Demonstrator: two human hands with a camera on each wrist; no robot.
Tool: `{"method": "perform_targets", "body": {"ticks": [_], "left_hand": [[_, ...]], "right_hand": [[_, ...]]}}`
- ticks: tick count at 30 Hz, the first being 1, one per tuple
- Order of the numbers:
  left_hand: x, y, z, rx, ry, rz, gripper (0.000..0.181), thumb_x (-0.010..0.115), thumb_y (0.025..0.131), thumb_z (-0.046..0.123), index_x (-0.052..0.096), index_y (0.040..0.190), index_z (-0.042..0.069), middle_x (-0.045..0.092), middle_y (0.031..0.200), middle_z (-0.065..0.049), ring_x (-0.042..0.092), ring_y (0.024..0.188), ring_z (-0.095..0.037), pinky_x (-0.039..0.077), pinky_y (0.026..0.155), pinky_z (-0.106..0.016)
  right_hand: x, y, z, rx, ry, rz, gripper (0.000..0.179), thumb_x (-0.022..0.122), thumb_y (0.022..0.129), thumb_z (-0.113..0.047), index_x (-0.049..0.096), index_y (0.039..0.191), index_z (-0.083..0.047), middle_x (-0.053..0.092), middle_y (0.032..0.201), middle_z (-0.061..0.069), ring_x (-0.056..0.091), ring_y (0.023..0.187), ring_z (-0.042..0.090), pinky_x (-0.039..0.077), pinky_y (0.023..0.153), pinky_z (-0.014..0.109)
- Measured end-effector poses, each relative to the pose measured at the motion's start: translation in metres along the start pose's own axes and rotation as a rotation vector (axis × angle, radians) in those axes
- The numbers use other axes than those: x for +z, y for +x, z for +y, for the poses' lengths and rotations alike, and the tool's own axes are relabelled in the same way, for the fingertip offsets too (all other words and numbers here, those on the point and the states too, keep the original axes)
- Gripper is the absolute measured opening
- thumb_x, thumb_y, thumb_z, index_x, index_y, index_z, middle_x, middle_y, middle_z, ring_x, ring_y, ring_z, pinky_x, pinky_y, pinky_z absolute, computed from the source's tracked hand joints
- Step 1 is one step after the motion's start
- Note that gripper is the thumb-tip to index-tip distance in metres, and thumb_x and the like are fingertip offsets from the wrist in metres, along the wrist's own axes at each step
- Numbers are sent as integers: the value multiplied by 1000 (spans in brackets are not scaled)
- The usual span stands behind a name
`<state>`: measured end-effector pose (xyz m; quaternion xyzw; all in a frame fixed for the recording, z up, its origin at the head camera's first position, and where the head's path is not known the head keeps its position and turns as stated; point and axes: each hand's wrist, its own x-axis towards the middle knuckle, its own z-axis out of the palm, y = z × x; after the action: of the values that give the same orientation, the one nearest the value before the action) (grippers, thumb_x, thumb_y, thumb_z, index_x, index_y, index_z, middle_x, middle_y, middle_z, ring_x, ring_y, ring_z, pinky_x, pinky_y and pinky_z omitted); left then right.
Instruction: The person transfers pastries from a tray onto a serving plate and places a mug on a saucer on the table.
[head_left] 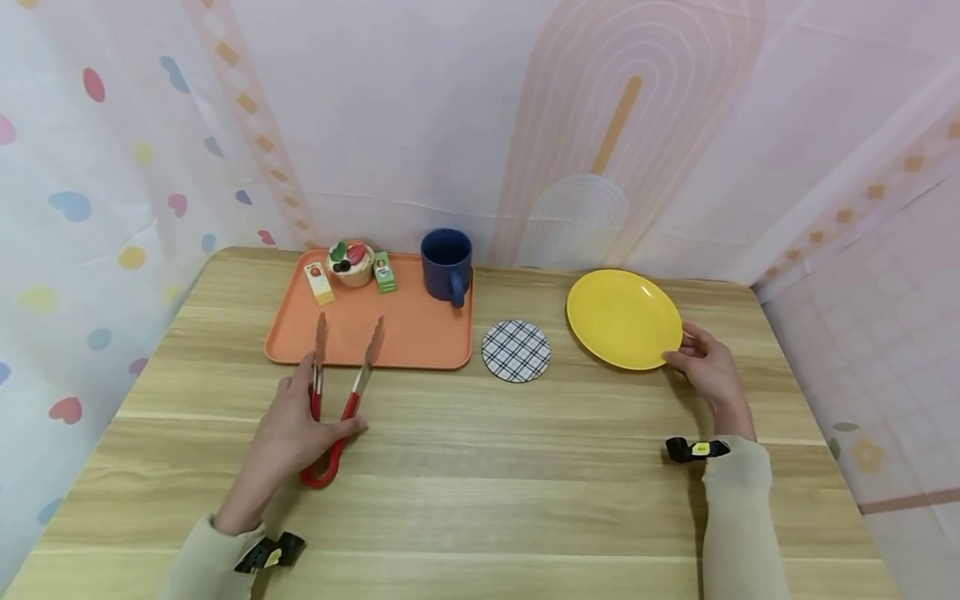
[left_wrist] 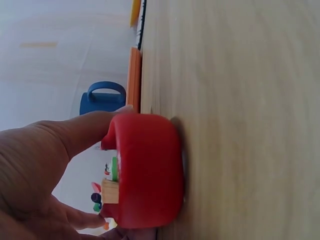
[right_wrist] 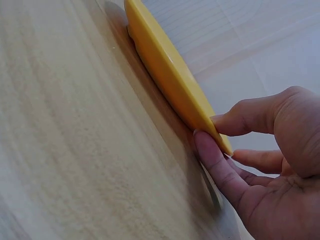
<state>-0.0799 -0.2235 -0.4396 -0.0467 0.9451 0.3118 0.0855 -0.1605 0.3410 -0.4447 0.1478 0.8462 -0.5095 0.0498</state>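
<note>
Red-handled metal tongs (head_left: 347,410) lie spread, their tips over the front edge of the orange tray (head_left: 420,354). My left hand (head_left: 288,433) holds them across both arms, thumb on the right arm and fingers on the left. In the left wrist view the red bend of the tongs (left_wrist: 150,170) stands close above the wood. On the right, my right hand (head_left: 711,371) pinches the rim of a yellow plate (head_left: 624,319). The right wrist view has the thumb and fingers on the edge of the plate (right_wrist: 170,70), with a shadow beneath it.
On the tray stand a blue mug (head_left: 442,271), a fruit-topped cupcake (head_left: 351,265), a yellow-and-white carton (head_left: 318,283) and a green carton (head_left: 385,272). A checked round coaster (head_left: 516,351) lies between tray and plate. A patterned curtain (head_left: 420,125) hangs behind the wooden table (head_left: 510,500).
</note>
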Motion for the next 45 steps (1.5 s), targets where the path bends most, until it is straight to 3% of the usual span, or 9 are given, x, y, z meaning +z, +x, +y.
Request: {"method": "perform_targets", "body": {"ticks": [8, 14, 19, 26, 34, 45], "left_hand": [[3, 1, -1, -18, 8, 32, 121, 83, 81, 49, 9, 163, -1, 41, 147, -36, 50, 118, -46, 49, 85, -58], [4, 0, -2, 11, 18, 83, 106, 81, 84, 40, 21, 159, -5, 51, 121, -27, 51, 97, -38, 44, 68, -42], [3, -2, -4, 47, -9, 120, 97, 79, 87, 34, 25, 157, -6, 49, 104, -20, 48, 85, -32, 35, 59, -33], [0, -1, -7, 78, -66, 142, 95, 77, 89, 35, 25, 158, -4, 48, 104, -20, 47, 84, -30, 36, 57, -33], [-3, 1, -10, 147, -84, 242, 83, 79, 88, 29, 36, 152, -2, 48, 92, -16, 43, 67, -20, 35, 51, -30], [-10, 8, -11, 146, -119, 311, 83, 74, 92, 24, 30, 158, 0, 45, 92, -18, 41, 71, -23, 32, 57, -31]], "right_hand": [[2, 1, 0, 11, 16, -8, 77, 68, 97, -11, 27, 162, -6, 47, 149, 19, 53, 99, -4, 49, 80, 7], [4, 1, 3, 17, 23, -4, 77, 69, 97, -10, 27, 162, -6, 47, 147, 18, 54, 98, -4, 49, 80, 8], [6, 0, 4, 7, 16, -2, 77, 69, 97, -10, 27, 161, -5, 47, 150, 22, 54, 97, -5, 49, 80, 7], [4, 0, 7, 19, 27, -6, 78, 68, 97, -10, 26, 162, -6, 45, 153, 23, 53, 98, -5, 49, 79, 6], [3, 0, 4, 15, 28, -4, 78, 68, 97, -9, 25, 162, -6, 45, 154, 23, 53, 99, -5, 48, 80, 6], [2, 1, 4, 22, 46, 3, 78, 67, 96, -8, 25, 162, -6, 45, 153, 22, 53, 100, -4, 49, 80, 7]]}}
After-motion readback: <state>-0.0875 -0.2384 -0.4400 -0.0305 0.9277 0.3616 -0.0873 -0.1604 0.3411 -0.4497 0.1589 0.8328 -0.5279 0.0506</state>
